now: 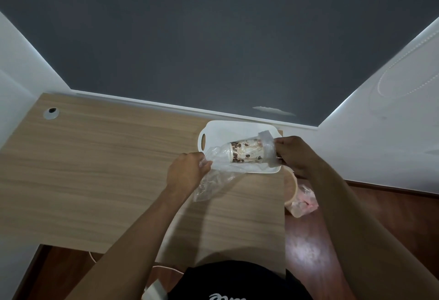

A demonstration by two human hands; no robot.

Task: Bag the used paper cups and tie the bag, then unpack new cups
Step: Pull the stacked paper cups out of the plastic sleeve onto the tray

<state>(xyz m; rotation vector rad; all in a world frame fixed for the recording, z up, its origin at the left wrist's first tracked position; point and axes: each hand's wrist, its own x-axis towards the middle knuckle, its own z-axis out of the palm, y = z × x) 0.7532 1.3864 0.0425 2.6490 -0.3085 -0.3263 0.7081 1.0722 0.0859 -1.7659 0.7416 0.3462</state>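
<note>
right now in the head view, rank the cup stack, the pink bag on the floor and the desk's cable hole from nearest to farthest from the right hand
1. Cup stack, held by the right hand, over the white tray.
2. Pink bag, on the floor beside the desk's right edge.
3. Cable hole, far left corner of the desk.

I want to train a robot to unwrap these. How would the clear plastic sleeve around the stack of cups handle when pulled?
Probably floppy: the clear plastic sleeve sags and crumples below the left hand. Likely very light and thin, since the printed cups show through it. It may be slippery, so the right hand bracing the rim end looks sensible; a pull on one side alone could drag the cups along.
</note>
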